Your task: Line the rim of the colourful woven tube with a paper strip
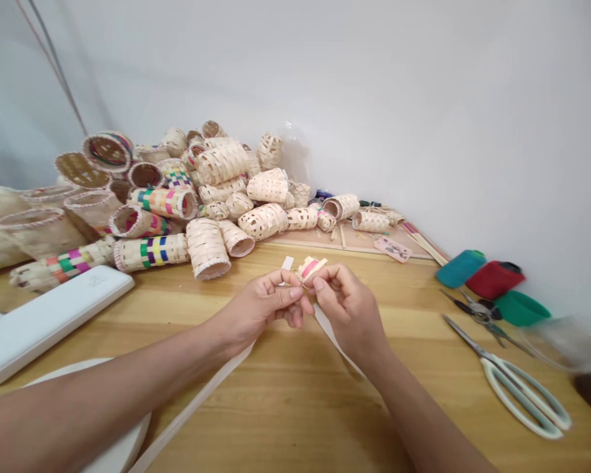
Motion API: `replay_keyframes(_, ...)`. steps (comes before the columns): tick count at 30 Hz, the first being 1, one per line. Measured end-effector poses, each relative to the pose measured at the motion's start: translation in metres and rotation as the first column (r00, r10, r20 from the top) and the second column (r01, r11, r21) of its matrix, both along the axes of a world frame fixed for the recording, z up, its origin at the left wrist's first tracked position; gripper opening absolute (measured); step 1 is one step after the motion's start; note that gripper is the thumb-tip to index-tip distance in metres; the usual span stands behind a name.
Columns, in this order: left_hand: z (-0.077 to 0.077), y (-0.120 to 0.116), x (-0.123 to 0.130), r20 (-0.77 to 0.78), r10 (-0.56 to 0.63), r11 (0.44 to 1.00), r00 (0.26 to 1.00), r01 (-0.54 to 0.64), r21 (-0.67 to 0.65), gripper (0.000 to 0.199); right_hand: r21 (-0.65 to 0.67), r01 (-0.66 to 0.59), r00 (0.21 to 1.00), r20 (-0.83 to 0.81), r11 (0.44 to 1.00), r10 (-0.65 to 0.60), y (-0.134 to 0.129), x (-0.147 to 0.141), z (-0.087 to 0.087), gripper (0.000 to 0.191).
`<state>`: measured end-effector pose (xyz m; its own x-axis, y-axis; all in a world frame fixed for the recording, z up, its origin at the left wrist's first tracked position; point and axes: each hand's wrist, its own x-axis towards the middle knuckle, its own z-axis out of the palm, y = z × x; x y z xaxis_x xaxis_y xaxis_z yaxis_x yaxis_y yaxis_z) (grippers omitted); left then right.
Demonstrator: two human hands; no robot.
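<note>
Between my two hands, above the middle of the table, is a small woven piece of pale strips with a pink band (309, 266). My left hand (270, 299) pinches its left lower side with thumb and fingers. From the right, my right hand (347, 305) grips the same piece, its fingers curled. A long white strip (201, 401) runs from under my left hand toward the front edge. Another white strip (332, 335) slants down behind my right hand. The exact contact of the fingertips is partly hidden.
A heap of woven baskets (221, 164) fills the back left. White-handled scissors (517, 387) lie at right, below small pliers (480, 312) and teal, red and green thread spools (492, 279). A white oblong device (54, 322) and a round white board (132, 440) are at left.
</note>
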<state>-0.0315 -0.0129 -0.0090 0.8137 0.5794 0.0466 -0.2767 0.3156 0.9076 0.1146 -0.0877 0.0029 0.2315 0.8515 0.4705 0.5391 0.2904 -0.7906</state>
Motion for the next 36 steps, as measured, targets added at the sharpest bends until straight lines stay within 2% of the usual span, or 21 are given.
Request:
replay_keyframes(13,0.0010,-0.0016,0.0000,-0.026,-0.013,1.000,1.000,0.014,0.004,0.020,-0.005,-0.017,1.000,-0.013,1.000,0.017,-0.0051,-0.0066,0.0061,0.009)
replay_keyframes(23,0.0017,-0.0019,0.0002,-0.042,-0.012,1.000,0.999,0.012,0.002,0.023,-0.002,0.010,0.993,0.114,1.000,-0.010,-0.0057,-0.0036,0.0055,0.010)
replay_keyframes(36,-0.0006,0.0001,0.0009,-0.029,-0.031,0.999,0.999,0.030,-0.016,0.023,0.019,0.025,0.992,0.123,0.999,-0.027,-0.0052,-0.0050,0.0051,0.011)
